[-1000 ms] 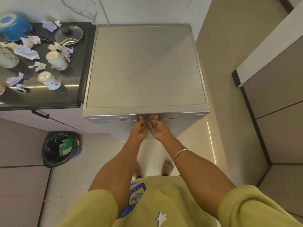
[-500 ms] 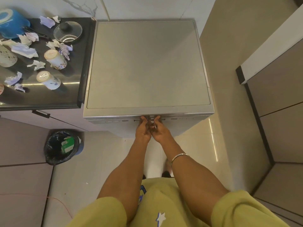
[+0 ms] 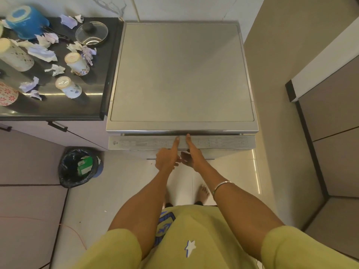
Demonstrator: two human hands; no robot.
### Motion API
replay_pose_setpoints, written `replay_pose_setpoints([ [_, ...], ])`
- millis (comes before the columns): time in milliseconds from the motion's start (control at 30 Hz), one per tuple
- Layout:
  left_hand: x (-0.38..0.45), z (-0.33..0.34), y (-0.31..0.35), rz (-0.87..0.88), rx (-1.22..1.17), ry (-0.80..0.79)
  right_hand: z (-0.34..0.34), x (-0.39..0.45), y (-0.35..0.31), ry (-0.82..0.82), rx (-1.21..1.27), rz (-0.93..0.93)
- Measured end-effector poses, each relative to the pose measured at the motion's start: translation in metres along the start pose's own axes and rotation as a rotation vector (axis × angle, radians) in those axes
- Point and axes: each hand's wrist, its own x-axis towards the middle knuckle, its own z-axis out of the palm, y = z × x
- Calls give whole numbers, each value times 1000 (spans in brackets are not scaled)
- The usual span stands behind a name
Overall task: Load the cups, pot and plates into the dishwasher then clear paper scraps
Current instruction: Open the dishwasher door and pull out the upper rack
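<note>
I judge that the task is only at its start. The dishwasher (image 3: 181, 74) has its door (image 3: 181, 143) pulled a little away from the top edge, so the control strip on the door's upper face shows, but the inside is not yet visible. Nothing is loaded, as far as I can see.

My left hand (image 3: 167, 159) and my right hand (image 3: 191, 158) are side by side at the middle of the door. Each thumb lies straight on top of the control strip, and the other fingers go under the front edge, where I cannot see them well. It looks like both hands grip the door's top edge to pull it down.

Everything to load is on the dark bench (image 3: 93, 105), to the left of the dishwasher and well apart from both hands. There are two small cups (image 3: 77, 64) lying on their sides, a blue pot (image 3: 26, 21) at the back, and a glass lid (image 3: 91, 33) near the dishwasher's corner. Two more patterned pieces stand at the left border; I cannot tell if they are cups. I see no plates in this view. The paper scraps (image 3: 43, 53) lie scattered among the cups, all still on the bench. A bin (image 3: 78, 166) with a black bag stands on the floor below the bench, to the left of my left hand.
</note>
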Motion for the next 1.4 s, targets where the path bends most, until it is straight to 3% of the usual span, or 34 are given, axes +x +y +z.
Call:
replay_pose_setpoints([
  [67, 2, -4, -6, 105, 299, 138, -8, -10, -1, 27, -335, -25],
  [133, -2, -8, -9, 287, 485, 268, -16, -17, -3, 178, -642, -156],
  [233, -5, -14, -6, 625, 514, 312, -22, -20, -6, 457, -967, -442],
  [333, 4, -20, 1, 795, 580, 371, -20, -21, -10, 569, -1099, -748],
  [467, 19, -23, 3, 806, 642, 275, -12, -20, -15, 556, -1197, -936],
  [600, 29, -25, -5, 773, 684, 160, -15, -15, -6, 461, -1232, -870],
  [767, 21, -32, -7, 760, 806, 51, -19, -4, 6, 373, -1534, -712],
  [933, 10, -40, -16, 730, 866, -38, -22, -10, 12, 301, -1686, -623],
  [1400, -37, -28, -88, 632, 1011, -49, -61, -44, 79, 153, -1657, -618],
])
